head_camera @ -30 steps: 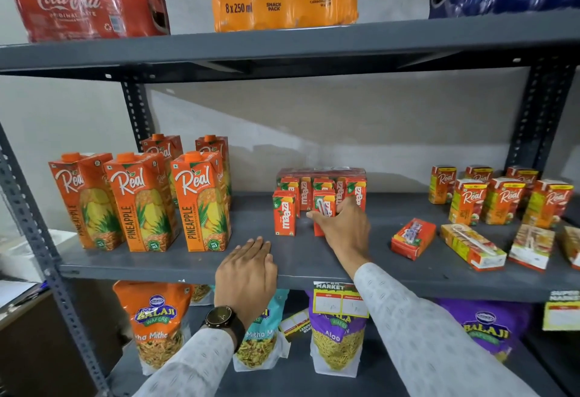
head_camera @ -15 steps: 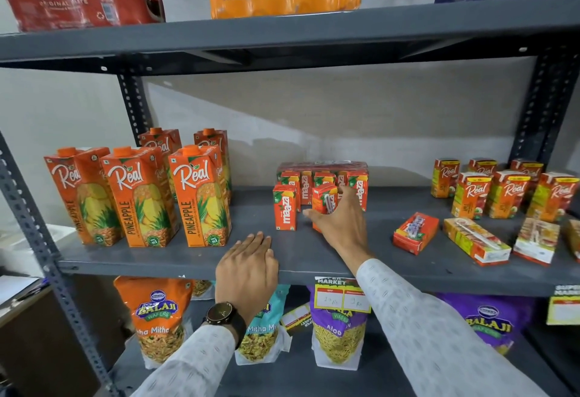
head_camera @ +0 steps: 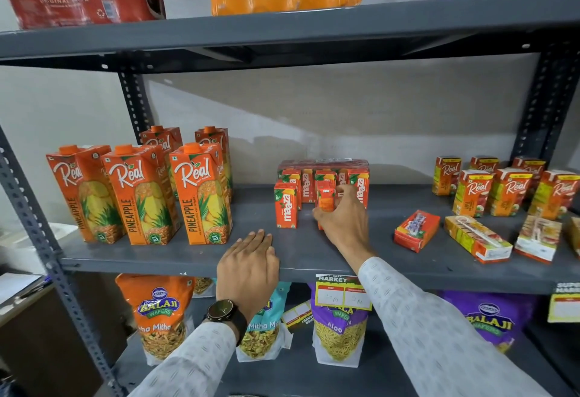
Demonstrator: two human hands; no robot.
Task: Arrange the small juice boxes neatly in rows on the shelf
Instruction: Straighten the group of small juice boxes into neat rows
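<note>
right hand (head_camera: 343, 224) grips upright Maaza box (head_camera: 325, 197) | left hand (head_camera: 248, 266) flat, empty, on grey shelf (head_camera: 314, 252) edge | shrink-wrapped pack (head_camera: 323, 165) behind, contents probably more Maaza

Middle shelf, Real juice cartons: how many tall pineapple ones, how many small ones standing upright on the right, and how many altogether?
Tall Real pineapple cartons: 5
Small upright Real juice boxes: 6
Total: 11
</note>
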